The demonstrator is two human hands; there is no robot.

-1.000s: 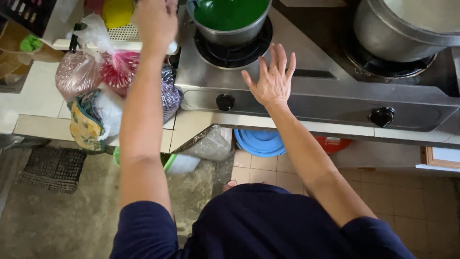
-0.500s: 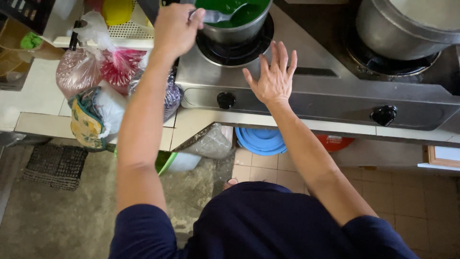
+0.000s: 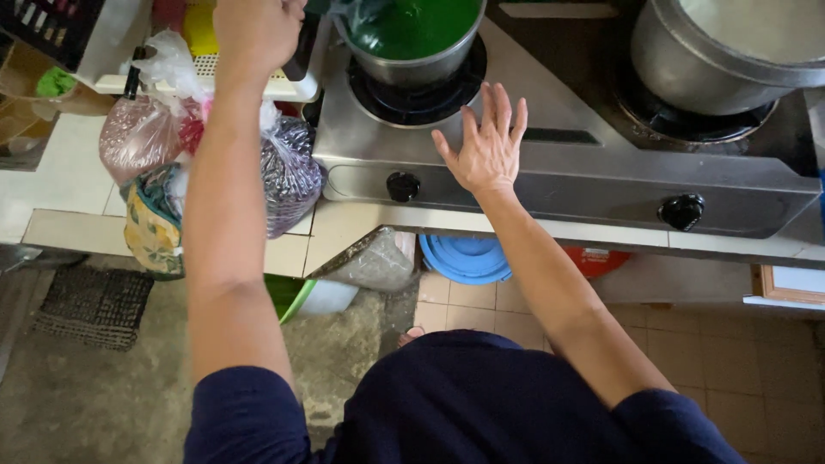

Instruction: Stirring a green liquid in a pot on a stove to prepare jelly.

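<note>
We see the small pot of green liquid at the top centre, seated on the left burner of the steel stove; our left hand is raised just beside the pot's left wall, closed in a fist around a dark handle that appears to belong to the pot, though the join is hidden at the frame edge; our right hand lies on the stove top in front of the pot, palm down, fingers spread and slightly lifted, holding nothing, apart from the pot. Below this hand, on the stove's front face, sits a black knob; a second black knob stands well to the right. On the right burner rests a large steel pot, well apart from the small one. To the left of the stove, on the tiled tabletop, several knotted plastic bags of dry goods lie together, touching one another, under our left forearm. Under the tabletop edge we see a blue round lid and the corner of a green basin; a dark mat lies on the floor at left.
</note>
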